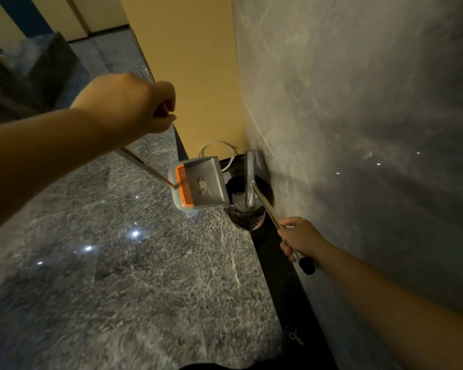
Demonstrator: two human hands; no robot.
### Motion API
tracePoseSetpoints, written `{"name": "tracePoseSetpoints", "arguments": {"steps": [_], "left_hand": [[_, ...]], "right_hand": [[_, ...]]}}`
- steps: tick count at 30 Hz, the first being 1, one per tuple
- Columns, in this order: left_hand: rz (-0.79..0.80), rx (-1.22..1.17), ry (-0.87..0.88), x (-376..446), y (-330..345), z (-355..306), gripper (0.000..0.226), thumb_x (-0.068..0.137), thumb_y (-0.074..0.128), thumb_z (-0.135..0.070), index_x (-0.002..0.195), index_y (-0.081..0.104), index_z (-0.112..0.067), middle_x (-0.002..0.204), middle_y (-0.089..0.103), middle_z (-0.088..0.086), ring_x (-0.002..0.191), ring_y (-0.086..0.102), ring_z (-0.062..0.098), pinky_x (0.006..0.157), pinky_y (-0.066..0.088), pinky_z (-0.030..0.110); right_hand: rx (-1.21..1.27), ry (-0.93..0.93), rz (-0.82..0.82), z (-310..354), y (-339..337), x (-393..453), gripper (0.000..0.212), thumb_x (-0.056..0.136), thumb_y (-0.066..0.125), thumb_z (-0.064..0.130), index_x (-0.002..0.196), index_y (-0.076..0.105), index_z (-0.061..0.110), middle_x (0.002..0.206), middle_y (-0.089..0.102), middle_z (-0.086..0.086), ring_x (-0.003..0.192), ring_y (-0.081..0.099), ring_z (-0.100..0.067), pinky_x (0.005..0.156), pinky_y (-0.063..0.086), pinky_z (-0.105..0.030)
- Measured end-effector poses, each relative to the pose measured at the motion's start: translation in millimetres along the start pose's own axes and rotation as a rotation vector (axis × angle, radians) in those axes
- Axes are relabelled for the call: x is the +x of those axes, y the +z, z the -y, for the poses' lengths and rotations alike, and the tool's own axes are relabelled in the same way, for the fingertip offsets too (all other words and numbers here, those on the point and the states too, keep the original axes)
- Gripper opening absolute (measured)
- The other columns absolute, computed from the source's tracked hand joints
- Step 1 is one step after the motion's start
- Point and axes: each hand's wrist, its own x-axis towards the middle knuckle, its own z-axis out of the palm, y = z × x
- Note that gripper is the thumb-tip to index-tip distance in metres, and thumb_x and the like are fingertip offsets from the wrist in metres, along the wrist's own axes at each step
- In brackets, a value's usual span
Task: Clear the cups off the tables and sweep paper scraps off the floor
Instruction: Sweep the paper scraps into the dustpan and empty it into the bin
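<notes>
My left hand (134, 102) grips the top of a long metal handle (147, 166) that runs down to a grey dustpan (203, 182) with an orange comb edge. The dustpan is tilted beside a black-lined bin (247, 214), and a paper scrap (201, 185) lies in its tray. My right hand (300, 241) holds the metal broom handle (267, 206) near its black end cap. The grey broom head (249, 177) hangs over the bin opening, next to the dustpan's lip.
A grey marble wall (358, 129) rises on the right with a black skirting strip (278, 276) along its foot. A yellow wall (198, 76) meets it in the corner behind the bin, where a white cable loop (217, 145) lies. The floor (118, 276) is glossy grey stone.
</notes>
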Motion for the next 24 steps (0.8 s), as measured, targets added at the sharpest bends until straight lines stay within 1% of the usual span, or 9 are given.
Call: {"name": "tracePoseSetpoints", "arguments": {"steps": [3, 5, 7, 9, 13, 16, 19, 22, 24], "left_hand": [[0.044, -0.013, -0.035, -11, 7, 0, 0.029, 0.092, 0.060, -0.033, 0.114, 0.054, -0.015, 0.073, 0.048, 0.002, 0.065, 0.051, 0.022, 0.058, 0.043, 0.033], [0.053, -0.032, -0.047, -20, 16, -5, 0.028, 0.092, 0.059, -0.033, 0.113, 0.054, -0.016, 0.076, 0.050, 0.003, 0.066, 0.052, 0.022, 0.057, 0.043, 0.032], [0.046, -0.041, -0.064, -29, 25, -11, 0.026, 0.093, 0.060, -0.034, 0.111, 0.056, -0.016, 0.076, 0.058, 0.007, 0.063, 0.052, 0.022, 0.052, 0.037, 0.026], [0.021, -0.042, -0.084, -35, 31, -15, 0.025, 0.092, 0.062, -0.034, 0.109, 0.059, -0.015, 0.076, 0.063, 0.011, 0.059, 0.050, 0.022, 0.048, 0.027, 0.023], [-0.045, -0.054, -0.051, -31, 33, -19, 0.023, 0.092, 0.063, -0.031, 0.105, 0.060, -0.012, 0.073, 0.064, 0.012, 0.054, 0.047, 0.022, 0.049, 0.029, 0.023], [-0.046, -0.075, -0.060, -20, 32, -24, 0.024, 0.094, 0.061, -0.032, 0.107, 0.060, -0.011, 0.079, 0.066, 0.015, 0.061, 0.057, 0.030, 0.053, 0.043, 0.030], [0.027, -0.064, -0.050, -15, 43, -36, 0.027, 0.096, 0.055, -0.034, 0.112, 0.058, -0.013, 0.086, 0.066, 0.015, 0.070, 0.062, 0.034, 0.061, 0.052, 0.037], [0.071, -0.068, -0.046, -14, 57, -45, 0.027, 0.097, 0.052, -0.035, 0.115, 0.056, -0.015, 0.091, 0.067, 0.012, 0.075, 0.063, 0.032, 0.064, 0.055, 0.039], [0.042, -0.088, -0.077, -14, 63, -45, 0.028, 0.097, 0.053, -0.035, 0.116, 0.057, -0.016, 0.092, 0.068, 0.011, 0.075, 0.063, 0.032, 0.060, 0.050, 0.035]], "right_hand": [[0.010, 0.015, 0.007, 0, 5, 0, 0.020, 0.097, 0.047, 0.002, 0.088, 0.057, 0.017, 0.056, 0.050, -0.010, 0.035, 0.045, -0.012, 0.035, 0.037, -0.019], [-0.018, 0.010, 0.004, 0, 7, -1, 0.013, 0.096, 0.048, 0.002, 0.102, 0.059, 0.005, 0.059, 0.050, -0.010, 0.035, 0.046, -0.012, 0.035, 0.038, -0.019], [-0.047, -0.001, -0.003, 1, 10, -3, 0.017, 0.096, 0.048, 0.002, 0.110, 0.053, -0.004, 0.059, 0.049, -0.010, 0.034, 0.046, -0.011, 0.035, 0.038, -0.018], [-0.074, -0.021, -0.010, 3, 12, -5, 0.021, 0.095, 0.048, 0.002, 0.113, 0.051, -0.008, 0.058, 0.050, -0.009, 0.033, 0.046, -0.011, 0.034, 0.038, -0.018], [-0.109, -0.047, -0.020, 5, 14, -11, 0.022, 0.096, 0.048, 0.003, 0.115, 0.052, -0.008, 0.061, 0.051, -0.009, 0.033, 0.046, -0.010, 0.034, 0.038, -0.017], [-0.091, -0.033, -0.019, 6, 14, -17, 0.022, 0.096, 0.048, 0.004, 0.116, 0.053, -0.004, 0.066, 0.052, -0.011, 0.038, 0.047, -0.012, 0.035, 0.040, -0.018], [-0.056, -0.027, -0.014, 5, 10, -22, 0.018, 0.096, 0.048, 0.004, 0.113, 0.056, 0.003, 0.066, 0.053, -0.011, 0.039, 0.048, -0.013, 0.036, 0.040, -0.019], [-0.057, -0.033, -0.016, 3, 7, -25, 0.015, 0.095, 0.048, 0.003, 0.101, 0.054, 0.016, 0.067, 0.055, -0.010, 0.037, 0.049, -0.010, 0.036, 0.040, -0.019], [-0.061, -0.033, -0.023, 1, 7, -26, 0.017, 0.095, 0.048, 0.002, 0.100, 0.052, 0.017, 0.068, 0.055, -0.009, 0.035, 0.048, -0.007, 0.035, 0.040, -0.018]]}}
